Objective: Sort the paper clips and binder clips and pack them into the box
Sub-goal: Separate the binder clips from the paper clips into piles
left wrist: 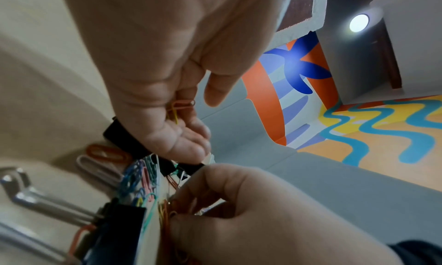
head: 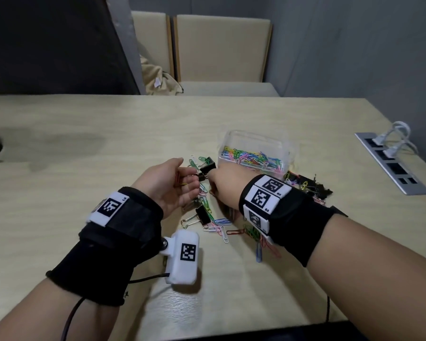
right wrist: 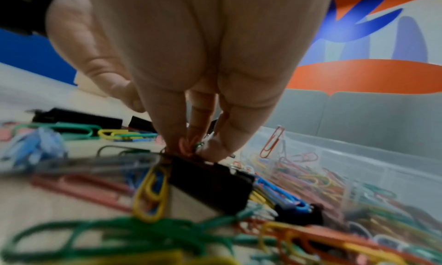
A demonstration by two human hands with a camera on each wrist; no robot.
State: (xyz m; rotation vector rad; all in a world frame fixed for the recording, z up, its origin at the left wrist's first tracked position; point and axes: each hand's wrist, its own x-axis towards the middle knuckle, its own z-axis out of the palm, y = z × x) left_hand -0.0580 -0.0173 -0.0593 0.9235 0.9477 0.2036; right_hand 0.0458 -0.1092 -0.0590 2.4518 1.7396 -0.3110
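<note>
A clear plastic box [head: 253,146] in mid-table holds several coloured paper clips [head: 251,157]. More loose paper clips [head: 219,223] and black binder clips [head: 203,215] lie scattered in front of it. A heap of binder clips [head: 308,185] sits to the box's right. My left hand [head: 190,182] is palm-up beside the pile, its curled fingers holding orange and yellow paper clips [left wrist: 178,107]. My right hand [head: 213,185] reaches down into the pile, fingertips pinching a pink and a green paper clip [right wrist: 187,146] just above a black binder clip [right wrist: 210,182].
A recessed socket strip [head: 391,163] with white plugs lies at the table's right edge. Two beige chairs [head: 221,48] stand beyond the far edge, with a dark panel [head: 54,43] at the back left. Bare tabletop [head: 71,148] stretches to the left.
</note>
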